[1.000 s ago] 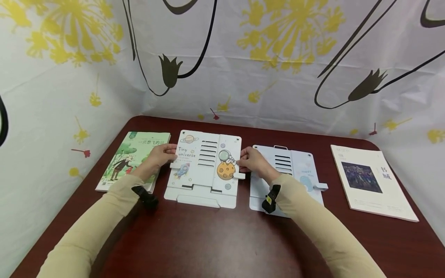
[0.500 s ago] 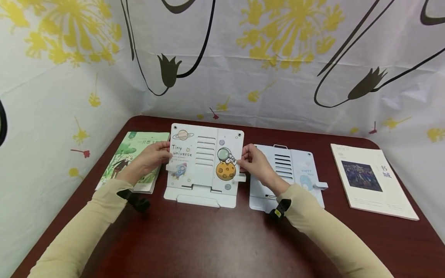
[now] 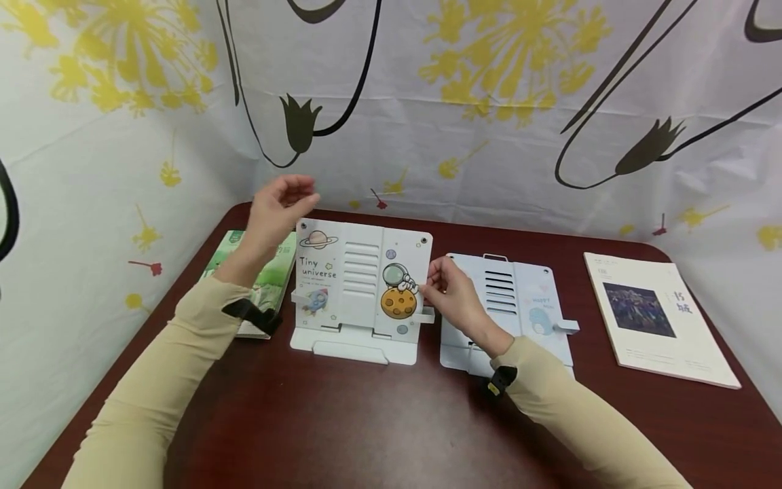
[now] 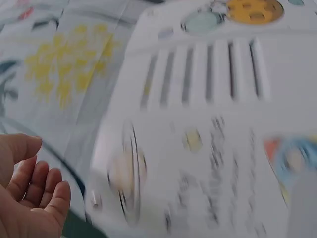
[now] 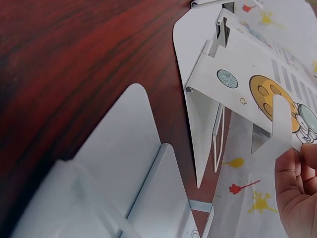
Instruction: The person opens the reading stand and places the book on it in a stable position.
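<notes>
A white folding book stand (image 3: 360,312) printed "Tiny universe" stands at the centre of the table, its back panel tilted up from its base. My right hand (image 3: 455,295) pinches the panel's right edge beside the astronaut picture. In the right wrist view that hand (image 5: 299,193) is at the edge just past a white page clip (image 5: 281,129), and a wire support (image 5: 218,134) shows behind the panel. My left hand (image 3: 277,210) is raised at the panel's top left corner, fingers loosely curved and holding nothing. The left wrist view has the left hand (image 4: 32,193) apart from the panel.
A second book stand (image 3: 531,288) lies flat on the right, partly under my right forearm. Further right is a cream book (image 3: 641,353). A green picture book (image 3: 275,272) lies left, partly hidden by my left arm. A patterned cloth (image 3: 391,102) hangs behind the table.
The panel has been lifted to a steeper tilt. My left hand has let go of its left edge and risen to the top corner; my right hand keeps its hold.
</notes>
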